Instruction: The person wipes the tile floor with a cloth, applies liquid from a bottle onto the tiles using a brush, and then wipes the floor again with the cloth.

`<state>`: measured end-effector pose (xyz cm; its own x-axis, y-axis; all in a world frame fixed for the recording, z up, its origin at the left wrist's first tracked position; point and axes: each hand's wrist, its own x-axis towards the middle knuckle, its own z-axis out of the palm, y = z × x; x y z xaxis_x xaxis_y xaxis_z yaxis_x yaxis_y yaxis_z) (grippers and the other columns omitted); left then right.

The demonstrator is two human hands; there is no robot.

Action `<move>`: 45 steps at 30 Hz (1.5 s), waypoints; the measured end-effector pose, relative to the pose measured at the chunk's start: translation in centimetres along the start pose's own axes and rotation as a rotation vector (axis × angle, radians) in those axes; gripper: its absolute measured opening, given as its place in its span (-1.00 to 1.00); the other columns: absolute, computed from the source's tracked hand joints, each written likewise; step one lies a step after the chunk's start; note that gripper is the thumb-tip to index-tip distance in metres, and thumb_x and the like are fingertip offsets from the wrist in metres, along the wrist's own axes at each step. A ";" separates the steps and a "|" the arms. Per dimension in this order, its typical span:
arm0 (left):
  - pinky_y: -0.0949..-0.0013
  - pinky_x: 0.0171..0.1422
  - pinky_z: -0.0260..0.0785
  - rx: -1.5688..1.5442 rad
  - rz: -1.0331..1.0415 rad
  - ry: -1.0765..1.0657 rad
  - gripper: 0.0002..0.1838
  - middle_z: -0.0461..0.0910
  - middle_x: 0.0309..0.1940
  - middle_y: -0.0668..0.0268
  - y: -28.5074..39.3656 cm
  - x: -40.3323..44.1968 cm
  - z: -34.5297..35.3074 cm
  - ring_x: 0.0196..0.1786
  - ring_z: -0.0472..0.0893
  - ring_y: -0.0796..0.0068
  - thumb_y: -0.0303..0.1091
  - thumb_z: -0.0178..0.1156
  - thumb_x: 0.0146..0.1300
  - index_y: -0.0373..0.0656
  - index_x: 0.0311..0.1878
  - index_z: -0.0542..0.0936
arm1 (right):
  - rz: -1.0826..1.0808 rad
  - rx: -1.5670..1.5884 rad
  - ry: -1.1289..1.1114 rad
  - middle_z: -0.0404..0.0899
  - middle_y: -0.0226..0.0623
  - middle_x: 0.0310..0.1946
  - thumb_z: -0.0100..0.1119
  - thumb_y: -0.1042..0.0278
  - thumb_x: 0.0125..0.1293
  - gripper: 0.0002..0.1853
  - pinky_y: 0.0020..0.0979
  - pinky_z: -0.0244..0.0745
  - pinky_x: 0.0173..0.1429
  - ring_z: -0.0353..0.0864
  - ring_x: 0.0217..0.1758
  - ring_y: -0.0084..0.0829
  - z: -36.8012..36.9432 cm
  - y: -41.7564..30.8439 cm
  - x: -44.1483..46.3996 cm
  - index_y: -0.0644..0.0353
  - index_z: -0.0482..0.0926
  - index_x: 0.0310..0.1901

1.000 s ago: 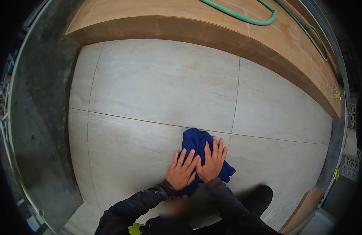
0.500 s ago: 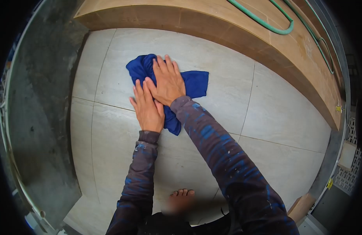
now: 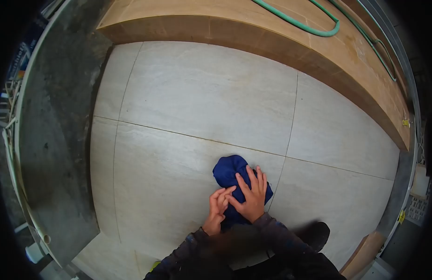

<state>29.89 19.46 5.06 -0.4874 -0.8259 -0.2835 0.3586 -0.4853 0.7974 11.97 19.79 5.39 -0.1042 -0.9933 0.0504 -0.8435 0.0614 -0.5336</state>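
Observation:
A bunched dark blue cloth (image 3: pixel 231 169) lies on the pale floor tiles, close to my body. My right hand (image 3: pixel 254 195) rests palm down on top of it, fingers stretched out and spread. At the cloth's left edge is my left hand (image 3: pixel 216 211), its fingers curled in against the fabric; exactly how much cloth is between them is hidden. The lower end of the cloth runs out of sight beneath my wrists.
A tan tiled step (image 3: pixel 202 29) curves along the far side, with a green hose (image 3: pixel 318 32) lying on it. A dark grey concrete ledge (image 3: pixel 57 116) borders the left. At lower right stand a wooden piece (image 3: pixel 365 254) and a dark shoe or foot (image 3: pixel 320 233).
Both hands and the cloth have come back toward my body and to the right. The cloth is more bunched, and my left fingers, flat before, are now curled.

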 end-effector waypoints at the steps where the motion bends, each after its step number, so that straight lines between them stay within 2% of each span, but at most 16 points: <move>1: -0.11 0.77 0.01 0.007 -0.016 -0.041 -0.22 0.08 0.68 -0.09 1.1 2.7 0.9 0.71 0.22 -0.12 -0.52 -0.12 0.35 -0.09 0.65 -0.02 | 0.047 -0.042 0.059 0.45 -0.04 0.47 0.46 0.11 0.31 -0.32 0.30 0.05 0.63 0.28 0.60 0.19 -0.3 1.2 1.3 0.12 0.57 0.43; 4: 0.02 0.57 0.22 0.080 -0.023 -0.057 -0.37 0.30 0.49 -0.01 5.2 8.9 0.5 0.51 0.39 0.06 -0.60 -0.12 0.37 -0.15 0.52 0.17 | 0.083 -0.130 0.222 0.49 -0.08 0.41 0.44 0.23 0.32 -0.36 0.16 0.16 0.59 0.38 0.49 0.10 -0.1 4.5 9.0 0.17 0.56 0.43; 8: 0.19 0.31 0.51 0.607 0.324 0.363 -0.52 0.58 0.23 0.09 10.1 15.5 -2.7 0.26 0.62 0.29 -0.70 -0.12 0.39 -0.24 0.34 0.42 | 0.081 -0.234 0.580 0.54 -0.09 0.36 0.27 0.29 0.47 -0.53 0.00 0.32 0.41 0.45 0.36 0.00 0.6 9.3 28.0 0.23 0.61 0.36; 11: 0.25 0.26 0.55 0.719 0.372 0.489 -0.60 0.67 0.15 0.15 11.7 19.0 -4.3 0.22 0.67 0.36 -0.70 -0.07 0.41 -0.27 0.24 0.55 | 0.026 -0.191 0.565 0.64 -0.16 0.25 0.28 0.30 0.43 -0.54 -0.10 0.36 0.33 0.51 0.32 -0.10 0.7 9.5 33.6 0.18 0.67 0.33; 14: 0.26 0.30 0.52 0.739 0.368 0.472 -0.61 0.67 0.15 0.18 12.9 21.5 -2.9 0.23 0.66 0.37 -0.69 -0.04 0.41 -0.26 0.22 0.57 | -0.050 -0.091 0.353 0.66 -0.22 0.20 0.35 0.42 0.35 -0.48 -0.14 0.37 0.35 0.55 0.29 -0.15 1.1 6.6 24.1 0.11 0.67 0.36; 16: 0.27 0.32 0.49 0.759 0.349 0.437 -0.62 0.67 0.16 0.21 12.8 22.9 -1.6 0.24 0.65 0.38 -0.68 -0.03 0.41 -0.25 0.20 0.60 | -0.080 -0.090 0.279 0.65 -0.26 0.22 0.39 0.44 0.31 -0.44 -0.13 0.36 0.37 0.54 0.29 -0.19 0.6 6.8 22.4 0.10 0.66 0.38; 18: 0.29 0.32 0.48 0.785 0.375 0.414 -0.62 0.67 0.16 0.22 12.0 23.4 -1.3 0.22 0.65 0.40 -0.68 -0.03 0.41 -0.25 0.20 0.60 | -0.100 -0.110 0.345 0.65 -0.28 0.20 0.38 0.40 0.33 -0.48 -0.15 0.37 0.34 0.56 0.26 -0.21 -0.2 8.8 26.6 0.12 0.67 0.35; 20: 0.35 0.29 0.48 0.825 0.386 0.411 -0.64 0.66 0.18 0.25 11.4 22.7 -1.5 0.18 0.63 0.47 -0.68 -0.02 0.42 -0.26 0.19 0.60 | 0.052 -0.102 0.393 0.65 -0.26 0.14 0.32 0.36 0.38 -0.55 -0.14 0.38 0.28 0.56 0.22 -0.19 1.2 11.1 32.4 0.15 0.68 0.30; 22: 0.36 0.28 0.48 0.808 0.350 0.450 -0.64 0.66 0.17 0.26 11.0 22.1 -1.9 0.18 0.62 0.48 -0.67 -0.01 0.42 -0.26 0.19 0.60 | 0.058 -0.077 0.385 0.66 -0.26 0.13 0.32 0.36 0.38 -0.56 -0.14 0.38 0.26 0.56 0.22 -0.19 1.8 10.2 32.7 0.13 0.69 0.29; 27: 0.37 0.24 0.48 0.789 0.382 0.470 -0.65 0.65 0.18 0.26 11.8 22.2 -2.1 0.15 0.62 0.51 -0.67 0.00 0.45 -0.26 0.20 0.59 | -0.162 -0.020 0.158 0.66 -0.32 0.22 0.41 0.41 0.29 -0.43 -0.18 0.34 0.32 0.57 0.27 -0.24 -0.6 8.4 22.8 0.04 0.67 0.37; 30: 0.33 0.27 0.47 0.767 0.368 0.529 -0.66 0.64 0.19 0.23 11.4 21.0 -2.9 0.23 0.61 0.45 -0.67 -0.01 0.44 -0.27 0.20 0.58 | -0.041 -0.106 0.426 0.69 -0.29 0.19 0.35 0.34 0.35 -0.52 -0.16 0.34 0.28 0.57 0.26 -0.22 0.0 9.3 30.8 0.07 0.70 0.31; 32: 0.32 0.30 0.45 0.711 0.346 0.576 -0.66 0.62 0.21 0.22 10.6 19.9 -2.3 0.28 0.59 0.42 -0.66 0.00 0.44 -0.27 0.21 0.56 | 0.004 -0.070 0.495 0.71 -0.27 0.17 0.32 0.30 0.39 -0.58 -0.15 0.35 0.25 0.57 0.25 -0.21 2.0 7.7 33.8 0.10 0.72 0.27; 34: 0.25 0.40 0.39 0.745 0.506 0.752 -0.64 0.58 0.26 0.20 10.1 20.4 -0.8 0.34 0.55 0.38 -0.64 0.01 0.44 -0.25 0.25 0.52 | -0.117 0.045 0.372 0.69 -0.26 0.19 0.35 0.26 0.36 -0.52 -0.13 0.34 0.32 0.55 0.29 -0.20 3.6 4.2 30.7 0.08 0.69 0.30; 38: 0.14 0.51 0.30 0.763 0.652 0.692 -0.60 0.55 0.29 0.19 11.0 17.5 1.4 0.39 0.51 0.29 -0.65 0.00 0.40 -0.23 0.27 0.49 | -0.290 0.122 0.000 0.60 -0.15 0.28 0.31 0.24 0.39 -0.46 -0.07 0.29 0.41 0.49 0.37 -0.10 5.7 -1.3 14.3 0.14 0.60 0.38; 41: 0.11 0.51 0.33 0.907 0.674 0.581 -0.57 0.58 0.26 0.12 9.7 12.4 -1.7 0.36 0.54 0.19 -0.69 0.05 0.30 -0.23 0.22 0.52 | -0.192 0.108 -0.055 0.53 -0.06 0.35 0.29 0.22 0.41 -0.42 -0.02 0.25 0.47 0.44 0.43 -0.03 3.2 0.5 2.7 0.18 0.53 0.43; 45: 0.04 0.48 0.35 1.254 0.470 0.712 -0.57 0.58 0.24 0.08 8.7 1.4 -8.7 0.33 0.53 -0.02 -0.65 0.17 0.20 -0.20 0.16 0.58 | 0.152 -0.062 0.181 0.44 0.05 0.44 0.25 0.20 0.44 -0.35 0.04 0.20 0.56 0.37 0.51 0.07 -1.8 7.1 -5.5 0.24 0.44 0.51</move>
<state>39.23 11.56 6.94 0.0815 -0.9720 0.2205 -0.7010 0.1013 0.7059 5.62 25.83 2.87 -0.3203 -0.9387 0.1275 -0.8414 0.2200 -0.4937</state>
